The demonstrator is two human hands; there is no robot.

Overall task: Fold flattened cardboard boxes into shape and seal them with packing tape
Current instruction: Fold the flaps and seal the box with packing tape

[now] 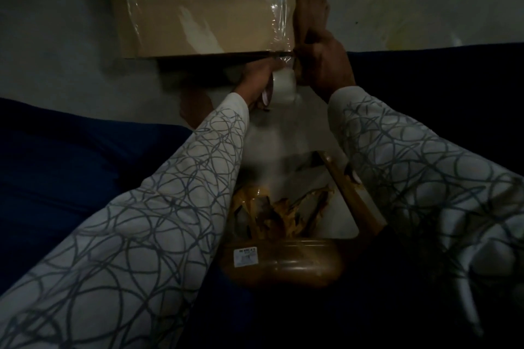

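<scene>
The cardboard box [204, 8] sits on the floor ahead of us, flaps closed and clear tape crossing its top. Our bare foot [312, 5] rests along its right side, likely to steady it. Nearer us, a white board [312, 127] carries crumpled brown tape scraps [283, 215]. Our right hand [326, 62] curls its fingers at the box's near edge, seemingly pinching the tape strip [283, 22] down. Our left hand [255, 79] clamps its fingers round the clear tape roll [283, 83], probably to draw that strip taut.

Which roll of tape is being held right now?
The clear roll, gripped by the left hand just below the box edge. The brown labelled roll lies unheld nearer the person.
</scene>
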